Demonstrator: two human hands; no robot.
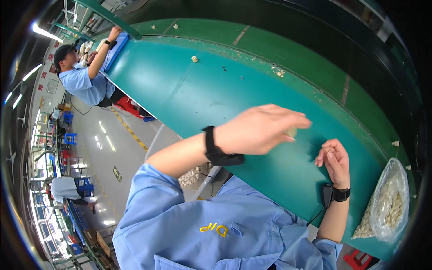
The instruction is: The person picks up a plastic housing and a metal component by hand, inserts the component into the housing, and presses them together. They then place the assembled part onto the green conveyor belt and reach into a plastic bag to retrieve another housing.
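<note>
My left hand reaches across above the green work surface, slightly smeared by motion. Its fingers close on a small pale piece, mostly hidden by them, so its kind is unclear. To the right, my right hand is raised over the same surface with fingers curled in and thumb against them. Whatever those fingers hold, if anything, cannot be made out. Beyond it at the right edge, a clear plastic bag full of small cream-coloured parts lies open, with a heap of loose parts beside it.
A cream part and several tiny dark bits lie farther off. Pale scraps rest along the far rim. At the far left a co-worker in blue reaches over a blue tray. Below the table edge sits a container of pale parts.
</note>
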